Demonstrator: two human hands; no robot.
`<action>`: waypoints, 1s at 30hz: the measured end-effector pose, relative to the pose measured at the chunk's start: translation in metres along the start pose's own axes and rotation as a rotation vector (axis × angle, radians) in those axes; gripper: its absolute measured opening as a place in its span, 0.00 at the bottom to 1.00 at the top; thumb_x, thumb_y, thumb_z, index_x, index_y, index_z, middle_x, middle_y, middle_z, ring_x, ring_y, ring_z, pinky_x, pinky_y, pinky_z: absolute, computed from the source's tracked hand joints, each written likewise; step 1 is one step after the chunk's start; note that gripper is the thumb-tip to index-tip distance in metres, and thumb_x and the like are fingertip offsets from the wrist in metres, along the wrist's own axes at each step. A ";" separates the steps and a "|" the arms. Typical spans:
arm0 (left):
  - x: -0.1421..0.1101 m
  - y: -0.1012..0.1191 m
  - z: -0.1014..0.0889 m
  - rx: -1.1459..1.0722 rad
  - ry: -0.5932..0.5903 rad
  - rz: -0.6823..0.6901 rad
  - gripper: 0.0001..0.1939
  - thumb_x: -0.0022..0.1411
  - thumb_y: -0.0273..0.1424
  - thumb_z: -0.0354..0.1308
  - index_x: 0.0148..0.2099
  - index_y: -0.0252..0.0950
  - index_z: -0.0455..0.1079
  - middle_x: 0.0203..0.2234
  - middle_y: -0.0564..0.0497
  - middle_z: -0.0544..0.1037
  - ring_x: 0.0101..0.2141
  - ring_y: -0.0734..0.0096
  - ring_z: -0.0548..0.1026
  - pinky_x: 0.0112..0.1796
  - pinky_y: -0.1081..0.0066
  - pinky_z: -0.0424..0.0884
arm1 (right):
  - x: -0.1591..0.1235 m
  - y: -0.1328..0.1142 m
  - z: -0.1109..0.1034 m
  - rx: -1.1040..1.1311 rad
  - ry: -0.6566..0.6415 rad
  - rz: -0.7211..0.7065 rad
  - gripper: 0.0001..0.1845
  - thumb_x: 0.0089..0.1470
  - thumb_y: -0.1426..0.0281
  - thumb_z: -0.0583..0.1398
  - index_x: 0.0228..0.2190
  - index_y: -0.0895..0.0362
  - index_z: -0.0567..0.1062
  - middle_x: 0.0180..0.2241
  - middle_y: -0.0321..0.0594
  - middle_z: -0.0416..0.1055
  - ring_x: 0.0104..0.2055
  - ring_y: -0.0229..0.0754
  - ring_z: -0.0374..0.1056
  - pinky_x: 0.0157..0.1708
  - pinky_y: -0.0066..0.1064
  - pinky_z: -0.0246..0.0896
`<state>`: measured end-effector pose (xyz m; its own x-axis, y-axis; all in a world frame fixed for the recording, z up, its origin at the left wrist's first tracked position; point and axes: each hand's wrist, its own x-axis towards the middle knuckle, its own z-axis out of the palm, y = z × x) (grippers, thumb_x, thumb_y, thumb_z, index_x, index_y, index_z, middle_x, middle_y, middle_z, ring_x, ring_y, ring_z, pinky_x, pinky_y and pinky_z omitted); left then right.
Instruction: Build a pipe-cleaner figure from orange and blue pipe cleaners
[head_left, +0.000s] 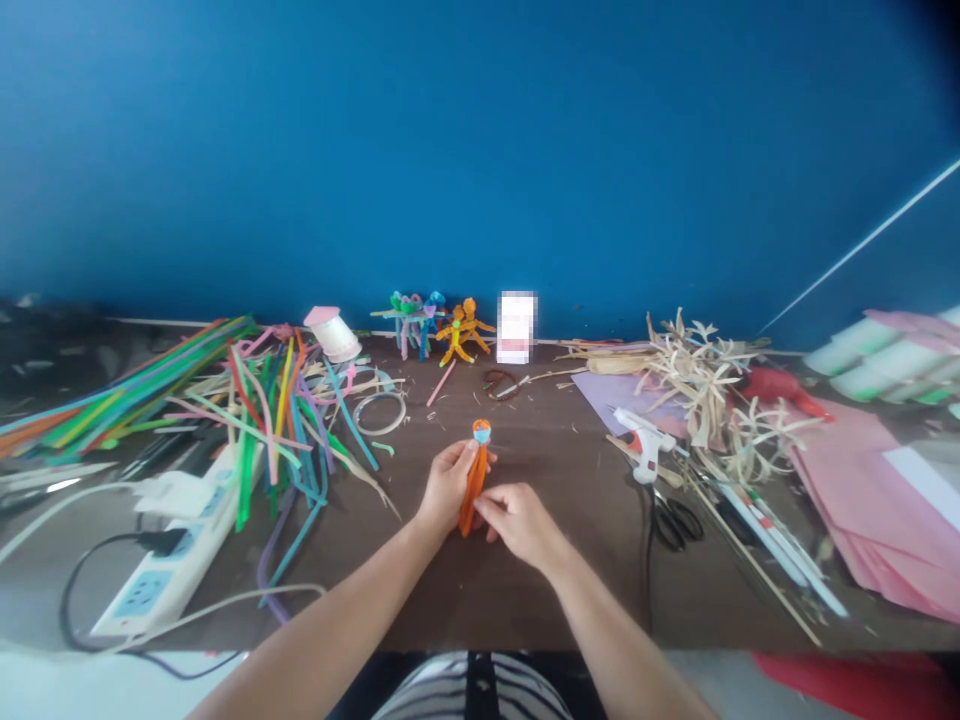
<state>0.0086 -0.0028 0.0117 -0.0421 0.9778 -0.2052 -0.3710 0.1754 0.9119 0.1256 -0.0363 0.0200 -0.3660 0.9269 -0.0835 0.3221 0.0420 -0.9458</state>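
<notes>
Over the middle of the brown table both my hands hold an orange pipe-cleaner figure with a small blue and orange head at its top. My left hand wraps its fingers round the figure's upper part from the left. My right hand pinches the lower end of the orange strands from the right. The figure stands roughly upright, tilted slightly right at the top.
A heap of coloured pipe cleaners and a white power strip lie left. Finished pipe-cleaner figures stand by the blue wall. A white glue gun, scissors, dry straw pieces and pink paper sheets lie right.
</notes>
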 end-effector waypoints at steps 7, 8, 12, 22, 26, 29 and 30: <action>0.002 0.002 -0.002 -0.095 -0.009 -0.074 0.17 0.47 0.41 0.59 0.34 0.31 0.69 0.20 0.50 0.74 0.19 0.78 0.68 0.23 0.78 0.64 | 0.007 0.003 0.010 -0.018 -0.001 0.057 0.15 0.51 0.67 0.52 0.21 0.58 0.75 0.21 0.37 0.73 0.16 0.34 0.66 0.18 0.22 0.56; 0.002 0.003 -0.003 -0.102 -0.006 -0.082 0.18 0.47 0.41 0.59 0.34 0.31 0.69 0.20 0.50 0.74 0.19 0.78 0.68 0.22 0.78 0.64 | 0.008 0.003 0.009 -0.003 -0.009 0.064 0.15 0.50 0.67 0.52 0.21 0.58 0.75 0.21 0.37 0.73 0.16 0.34 0.66 0.18 0.22 0.56; 0.003 0.002 -0.003 -0.107 -0.007 -0.086 0.17 0.48 0.40 0.59 0.34 0.31 0.69 0.20 0.50 0.75 0.19 0.78 0.69 0.22 0.79 0.64 | 0.008 0.002 0.006 0.044 -0.020 0.092 0.14 0.49 0.68 0.52 0.21 0.58 0.75 0.21 0.37 0.73 0.16 0.34 0.65 0.17 0.22 0.56; 0.000 0.006 -0.002 -0.107 -0.035 -0.121 0.18 0.47 0.41 0.60 0.35 0.30 0.69 0.22 0.48 0.76 0.22 0.72 0.72 0.23 0.75 0.66 | 0.009 0.005 0.005 0.240 0.043 0.156 0.17 0.48 0.61 0.55 0.20 0.61 0.72 0.20 0.40 0.72 0.14 0.31 0.62 0.14 0.21 0.54; -0.001 0.005 -0.002 -0.091 -0.070 -0.106 0.16 0.48 0.40 0.59 0.32 0.30 0.70 0.22 0.48 0.75 0.21 0.73 0.71 0.23 0.76 0.66 | 0.010 0.007 0.005 0.311 0.048 0.183 0.21 0.48 0.56 0.55 0.22 0.62 0.72 0.20 0.40 0.72 0.14 0.32 0.62 0.13 0.21 0.54; -0.001 0.002 -0.003 -0.068 -0.113 -0.076 0.15 0.49 0.39 0.59 0.29 0.29 0.70 0.22 0.49 0.75 0.21 0.75 0.71 0.22 0.77 0.65 | 0.009 0.005 0.006 0.402 0.092 0.215 0.25 0.49 0.52 0.51 0.26 0.62 0.72 0.18 0.39 0.70 0.15 0.33 0.63 0.13 0.21 0.52; -0.002 0.001 -0.003 -0.063 -0.127 -0.068 0.15 0.49 0.39 0.59 0.29 0.29 0.70 0.21 0.49 0.75 0.19 0.76 0.70 0.21 0.77 0.65 | 0.009 0.004 0.006 0.426 0.114 0.217 0.25 0.49 0.52 0.51 0.27 0.61 0.71 0.18 0.38 0.70 0.15 0.33 0.63 0.13 0.21 0.52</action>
<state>0.0056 -0.0047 0.0119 0.1009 0.9712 -0.2157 -0.4264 0.2381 0.8727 0.1187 -0.0304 0.0137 -0.2242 0.9334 -0.2802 -0.0140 -0.2905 -0.9568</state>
